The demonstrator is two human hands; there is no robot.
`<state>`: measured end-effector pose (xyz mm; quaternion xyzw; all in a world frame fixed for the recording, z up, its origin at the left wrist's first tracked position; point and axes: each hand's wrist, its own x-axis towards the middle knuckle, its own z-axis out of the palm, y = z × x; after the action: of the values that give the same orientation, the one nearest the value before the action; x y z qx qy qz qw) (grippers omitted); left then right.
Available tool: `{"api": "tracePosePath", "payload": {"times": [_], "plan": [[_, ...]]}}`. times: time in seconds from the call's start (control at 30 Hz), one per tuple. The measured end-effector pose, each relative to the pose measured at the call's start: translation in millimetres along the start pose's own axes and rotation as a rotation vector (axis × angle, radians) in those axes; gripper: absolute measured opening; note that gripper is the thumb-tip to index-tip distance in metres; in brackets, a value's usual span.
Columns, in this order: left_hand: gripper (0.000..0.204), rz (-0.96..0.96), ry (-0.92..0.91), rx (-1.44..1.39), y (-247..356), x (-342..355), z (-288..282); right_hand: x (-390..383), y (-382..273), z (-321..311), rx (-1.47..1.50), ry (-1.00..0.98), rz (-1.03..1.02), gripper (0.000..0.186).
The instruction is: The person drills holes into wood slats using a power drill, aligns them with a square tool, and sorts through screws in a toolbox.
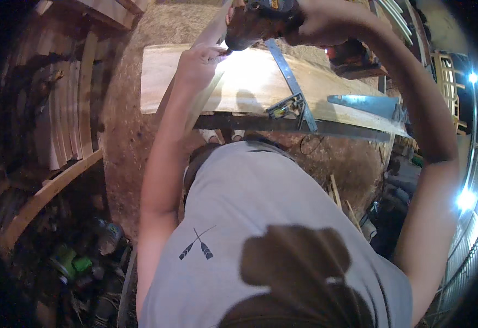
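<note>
1. Nearest, the metal square (286, 71) and hand saw (364, 104) lay on the wide board (162, 76), probably kept within easy reach.
2. Farther out, the left hand (199, 61) had its fingertips beside the nose of the drill (259, 24), perhaps guiding; whether they pinched anything, I couldn't tell.
3. The right hand (326, 23) was wrapped around the drill above the board, seemingly for control.

1 square (289, 74) is noted lying angled, left of 1 saw (359, 103) with a bluish blade. Planks (66, 109) are seen stood at left. A green object (75, 263), indistinct, is recorded at lower left. Bright lights (473, 77) are registered at right, 1 near a slatted frame (446, 82).
</note>
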<state>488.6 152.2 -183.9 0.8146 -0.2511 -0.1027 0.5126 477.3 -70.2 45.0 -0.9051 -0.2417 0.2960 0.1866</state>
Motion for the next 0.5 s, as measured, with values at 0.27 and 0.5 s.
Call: {"api": "tracePosePath", "payload": {"times": [0.27, 0.5], "plan": [[0.022, 0.204, -0.107, 0.198, -46.7, 11.5, 6.0, -13.5, 15.6, 6.9, 0.128, -0.014, 0.09, 0.019], [0.01, 0.213, -0.051, 0.181, 7.6, 8.3, 4.3, -39.5, 0.9, 24.4, 0.43, 0.083, 0.318, 0.015]]}}
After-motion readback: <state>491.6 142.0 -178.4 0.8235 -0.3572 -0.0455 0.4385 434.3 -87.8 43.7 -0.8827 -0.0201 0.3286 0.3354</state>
